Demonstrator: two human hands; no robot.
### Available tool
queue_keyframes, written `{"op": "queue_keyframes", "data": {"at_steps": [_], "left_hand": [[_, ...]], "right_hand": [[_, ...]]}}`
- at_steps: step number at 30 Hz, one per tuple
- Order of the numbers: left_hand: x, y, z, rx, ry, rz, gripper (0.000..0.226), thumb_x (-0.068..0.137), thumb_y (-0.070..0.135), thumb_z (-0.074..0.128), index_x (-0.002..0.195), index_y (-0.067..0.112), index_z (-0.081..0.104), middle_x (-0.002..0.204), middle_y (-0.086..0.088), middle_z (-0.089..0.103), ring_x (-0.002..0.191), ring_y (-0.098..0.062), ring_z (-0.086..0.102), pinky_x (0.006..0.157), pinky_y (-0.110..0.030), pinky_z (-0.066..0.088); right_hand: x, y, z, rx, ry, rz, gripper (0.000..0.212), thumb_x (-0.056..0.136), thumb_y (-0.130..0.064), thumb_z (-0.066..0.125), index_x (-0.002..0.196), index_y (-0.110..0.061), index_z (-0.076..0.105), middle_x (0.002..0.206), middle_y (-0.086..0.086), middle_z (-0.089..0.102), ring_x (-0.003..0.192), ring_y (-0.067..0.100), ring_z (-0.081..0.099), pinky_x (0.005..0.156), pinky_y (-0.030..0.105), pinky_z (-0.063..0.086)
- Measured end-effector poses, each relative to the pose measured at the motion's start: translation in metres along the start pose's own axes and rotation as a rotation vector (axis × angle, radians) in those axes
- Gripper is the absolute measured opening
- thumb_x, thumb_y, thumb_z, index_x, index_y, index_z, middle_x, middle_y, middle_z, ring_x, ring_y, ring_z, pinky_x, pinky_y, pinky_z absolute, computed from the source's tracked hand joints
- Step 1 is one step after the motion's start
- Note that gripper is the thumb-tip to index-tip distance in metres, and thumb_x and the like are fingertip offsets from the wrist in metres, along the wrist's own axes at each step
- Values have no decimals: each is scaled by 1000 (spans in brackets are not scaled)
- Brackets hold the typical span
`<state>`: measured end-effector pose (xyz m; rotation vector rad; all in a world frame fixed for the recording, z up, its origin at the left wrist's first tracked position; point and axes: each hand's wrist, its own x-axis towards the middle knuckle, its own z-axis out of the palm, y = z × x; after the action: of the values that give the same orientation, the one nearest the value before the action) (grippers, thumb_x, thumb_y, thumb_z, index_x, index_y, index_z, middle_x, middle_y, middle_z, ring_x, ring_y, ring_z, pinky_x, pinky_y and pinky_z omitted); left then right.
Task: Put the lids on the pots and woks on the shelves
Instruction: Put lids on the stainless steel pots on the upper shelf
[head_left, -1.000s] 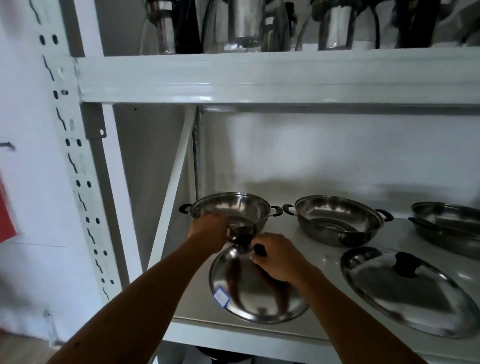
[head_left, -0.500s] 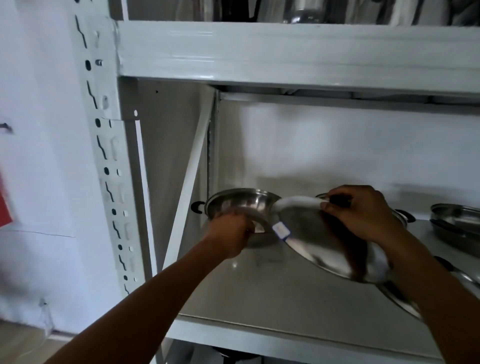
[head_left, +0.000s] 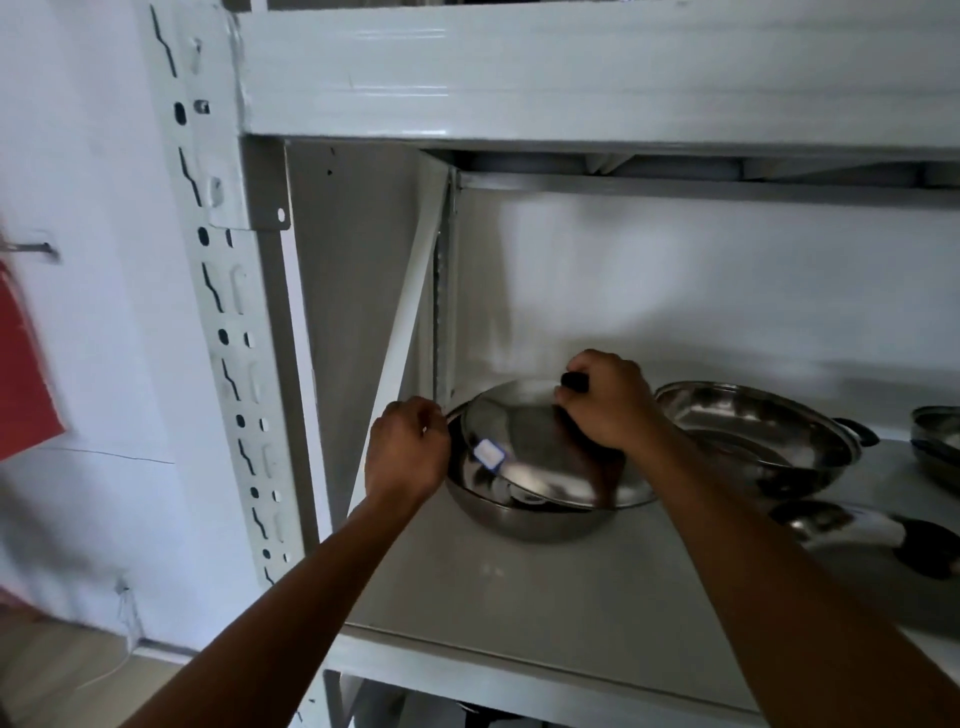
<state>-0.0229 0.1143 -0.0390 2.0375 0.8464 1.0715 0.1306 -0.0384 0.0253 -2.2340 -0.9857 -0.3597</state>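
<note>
Head view takes in a white metal shelf unit (head_left: 519, 597), its slotted upright post (head_left: 223, 322) running down at my 10 o'clock and the upper shelf beam (head_left: 571, 67) across at 12. On the shelf board, dead ahead at 12 o'clock, sits a steel pot (head_left: 524, 514). Over it I hold a steel lid (head_left: 540, 452), tilted, its far edge raised toward the back wall and its near right edge low over the pot's rim; whether it touches the rim there I cannot tell. A small white sticker (head_left: 489, 453) shows on the lid's left side. My right hand (head_left: 608, 405) is closed in a fist around the lid's black knob (head_left: 574, 382). My left hand (head_left: 408, 452) is curled at the pot's left rim, at about 11 o'clock, fingers pinched on something there that the hand hides. Just beside the pot, at 1 o'clock, stands a second open pot (head_left: 753, 431) with a black side handle (head_left: 860, 431). Nearer me at 2 o'clock another lid (head_left: 841, 525) lies flat on the board. At 3 o'clock a third pot (head_left: 935, 441) is cut off by the picture's edge.
</note>
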Motion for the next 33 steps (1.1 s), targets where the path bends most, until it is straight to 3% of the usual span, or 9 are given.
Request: {"op": "queue_keyframes", "data": {"at_steps": [4, 8, 12, 16, 20, 28, 33], "left_hand": [[5, -4, 8, 38, -51, -27, 28, 87, 31, 46, 94, 18, 69, 101, -9, 71, 96, -29, 64, 80, -32, 49], [6, -2, 12, 31, -55, -17, 34, 78, 41, 43, 90, 24, 70, 96, -4, 72, 90, -26, 66, 82, -37, 55], [7, -2, 16, 24, -67, -6, 29, 82, 38, 48, 95, 26, 70, 103, -4, 71, 95, -27, 66, 89, -45, 55], [7, -1, 18, 92, -55, 27, 24, 87, 37, 52, 98, 27, 70, 105, -3, 71, 96, -26, 66, 88, -43, 54], [7, -2, 20, 134, -61, 61, 28, 84, 43, 49, 100, 28, 68, 111, -1, 69, 102, -27, 64, 92, -47, 51], [3, -7, 24, 165, -77, 102, 25, 85, 38, 51, 101, 28, 67, 115, -1, 66, 106, -28, 60, 91, -41, 50], [-10, 9, 28, 215, -27, 254, 30, 87, 32, 50, 107, 20, 67, 118, -4, 65, 111, -29, 58, 96, -48, 47]], "right_hand": [[3, -7, 22, -18, -12, -76, 19, 83, -26, 64, 96, -13, 66, 98, 10, 70, 95, 33, 62, 72, 30, 43], [4, -4, 32, -24, -19, -121, 16, 84, -24, 62, 90, -10, 65, 90, 11, 69, 87, 32, 62, 71, 33, 47], [3, -5, 34, -26, -19, -159, 17, 86, -23, 61, 96, -10, 66, 95, 11, 68, 89, 30, 61, 74, 33, 47], [2, -8, 37, -18, -34, -172, 17, 87, -23, 61, 95, -8, 65, 94, 12, 68, 88, 31, 61, 73, 34, 48], [3, -8, 42, -15, -14, -163, 19, 86, -22, 62, 100, -9, 66, 97, 12, 68, 92, 32, 61, 71, 29, 40], [1, -4, 47, -78, 35, -194, 24, 87, -22, 61, 107, -8, 64, 104, 13, 67, 97, 32, 60, 74, 30, 39], [-2, -5, 52, -72, 42, -177, 26, 88, -27, 61, 107, -9, 63, 104, 11, 65, 97, 31, 60, 73, 29, 39]]}}
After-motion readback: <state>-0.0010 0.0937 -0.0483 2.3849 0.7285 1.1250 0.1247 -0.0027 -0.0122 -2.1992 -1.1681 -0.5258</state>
